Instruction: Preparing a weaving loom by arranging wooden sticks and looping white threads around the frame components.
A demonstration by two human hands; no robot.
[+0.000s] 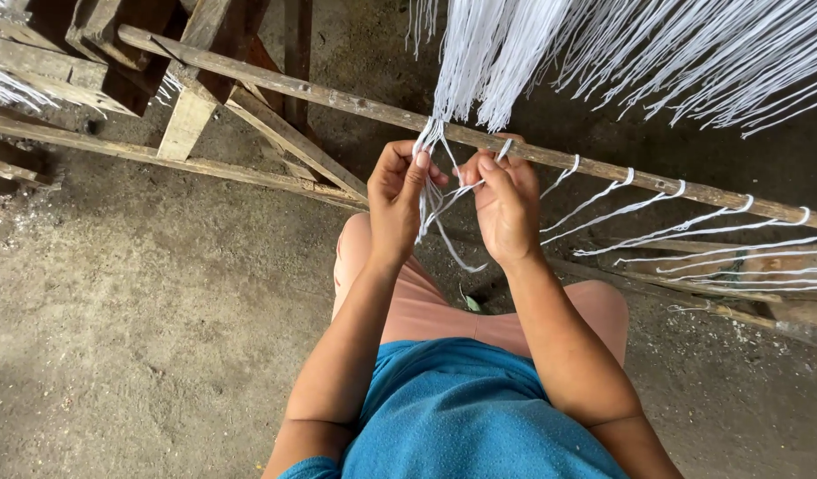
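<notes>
I see my left hand and right hand pinched on white threads, which hang roughly vertically from the slanting wooden bar; the knot itself is probably hidden.

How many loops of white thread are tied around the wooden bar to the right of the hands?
5 loops show on the wooden bar. Others may hide behind the right hand.

threads: white, plain
pole: weathered grey-brown wood
shirt: blue, plain
shorts: salmon pink
floor: mottled grey-brown
frame: pale, worn wood
</notes>
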